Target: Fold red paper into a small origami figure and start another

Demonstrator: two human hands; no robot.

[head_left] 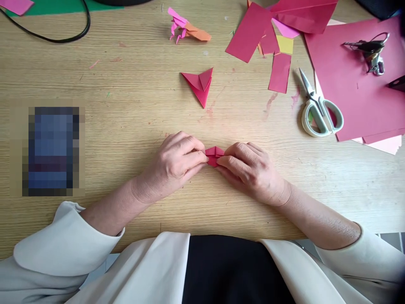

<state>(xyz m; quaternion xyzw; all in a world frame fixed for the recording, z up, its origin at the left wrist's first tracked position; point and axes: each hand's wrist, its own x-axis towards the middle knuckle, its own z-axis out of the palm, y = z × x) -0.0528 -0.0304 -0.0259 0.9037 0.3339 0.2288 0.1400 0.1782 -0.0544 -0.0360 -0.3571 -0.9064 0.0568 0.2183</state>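
Observation:
A small folded piece of red paper (215, 155) is held between my two hands, low over the wooden table in front of me. My left hand (179, 158) pinches its left side, fingers pressed together. On the right side, my right hand (249, 169) grips it the same way, and the fingers of both hands hide its edges. A crease runs down the upper middle of the paper. Farther up the table lies another folded red paper piece (201, 84) with pointed corners.
A pink and orange folded paper figure (186, 29) lies at the back. Scissors (318, 107) rest at the right beside a stack of red paper sheets (357, 97) with metal clips (371, 52) on top. Cut paper pieces (249, 31) lie back right. A black cable (63, 41) curves at back left.

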